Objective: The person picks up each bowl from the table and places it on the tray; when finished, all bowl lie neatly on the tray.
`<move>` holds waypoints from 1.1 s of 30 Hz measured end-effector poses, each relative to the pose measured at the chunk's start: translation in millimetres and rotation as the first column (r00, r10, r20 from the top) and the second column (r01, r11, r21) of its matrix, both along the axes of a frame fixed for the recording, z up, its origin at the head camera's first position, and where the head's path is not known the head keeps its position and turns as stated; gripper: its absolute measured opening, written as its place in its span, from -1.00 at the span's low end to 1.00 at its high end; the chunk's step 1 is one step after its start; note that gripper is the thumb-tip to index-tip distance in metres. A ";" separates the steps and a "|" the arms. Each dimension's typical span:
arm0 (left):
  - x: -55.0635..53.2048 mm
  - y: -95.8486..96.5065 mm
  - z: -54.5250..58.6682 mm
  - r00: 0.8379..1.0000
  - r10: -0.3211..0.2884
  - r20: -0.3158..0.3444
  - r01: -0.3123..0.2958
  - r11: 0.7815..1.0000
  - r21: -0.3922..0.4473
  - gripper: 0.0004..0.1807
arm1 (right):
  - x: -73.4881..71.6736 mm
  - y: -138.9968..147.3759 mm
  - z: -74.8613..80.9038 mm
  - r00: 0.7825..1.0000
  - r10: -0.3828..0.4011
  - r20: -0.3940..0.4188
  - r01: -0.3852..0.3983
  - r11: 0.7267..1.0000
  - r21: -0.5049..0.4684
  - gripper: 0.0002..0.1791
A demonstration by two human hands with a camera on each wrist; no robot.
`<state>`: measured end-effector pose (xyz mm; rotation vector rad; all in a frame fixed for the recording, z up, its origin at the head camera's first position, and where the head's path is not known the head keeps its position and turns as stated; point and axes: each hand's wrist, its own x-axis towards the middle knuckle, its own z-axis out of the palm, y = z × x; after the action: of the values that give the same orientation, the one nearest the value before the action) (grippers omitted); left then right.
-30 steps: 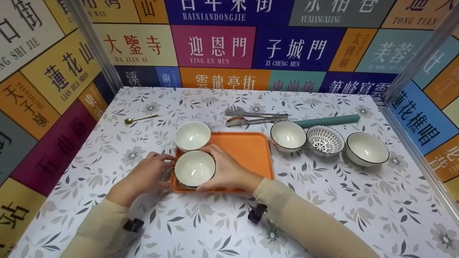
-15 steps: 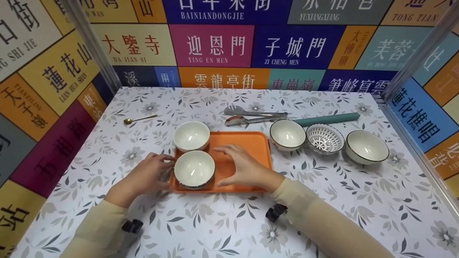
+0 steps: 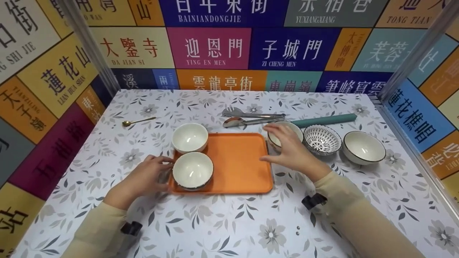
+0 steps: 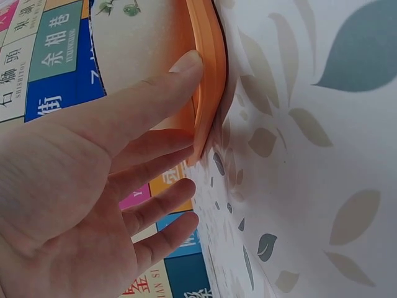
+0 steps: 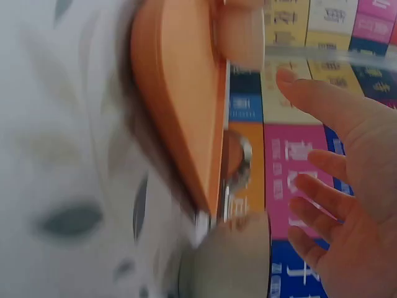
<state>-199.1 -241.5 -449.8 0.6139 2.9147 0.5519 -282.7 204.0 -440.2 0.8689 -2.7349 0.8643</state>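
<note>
An orange tray (image 3: 240,163) lies on the table with two white bowls at its left end, a rear bowl (image 3: 190,137) and a front bowl (image 3: 193,170). My left hand (image 3: 143,179) is at the tray's left edge. In the left wrist view its thumb (image 4: 186,62) touches the tray's rim (image 4: 211,68), and the fingers are loosely spread. My right hand (image 3: 292,150) hovers over the tray's right edge, fingers parted and holding nothing. Partly hidden behind its fingers is a dark-rimmed white bowl (image 3: 292,130).
Right of that bowl stand a black-and-white patterned bowl (image 3: 322,139) and another dark-rimmed bowl (image 3: 364,147). Behind them lies a green stick (image 3: 326,120). Metal tongs (image 3: 251,117) rest behind the tray. A small gold spoon (image 3: 139,121) is at the back left.
My right hand has let go of the front bowl on the tray and moved right to the dark-rimmed bowl. The left hand has stayed by the tray's left edge.
</note>
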 end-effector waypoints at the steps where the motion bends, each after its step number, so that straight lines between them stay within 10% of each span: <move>1: 0.1 0.3 0.1 1.000 0.002 0.002 -0.002 1.000 0.002 -0.23 | -2.7 8.1 0.3 1.000 -0.028 -0.009 0.028 1.000 0.009 0.09; 12: 0.3 0.3 1.4 1.000 0.020 0.020 -0.019 0.999 -0.030 -0.24 | -31.7 73.5 0.9 0.972 -0.226 0.070 0.210 0.960 0.183 0.34; 33: 0.9 1.7 2.8 1.000 0.029 0.010 -0.029 0.999 -0.014 -0.25 | -50.7 80.8 -1.7 0.975 -0.153 0.161 0.118 0.970 0.211 0.29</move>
<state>-198.1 -239.9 -447.0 0.5663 2.9200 0.5358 -333.5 284.8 -441.9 0.6525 -3.0355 0.6785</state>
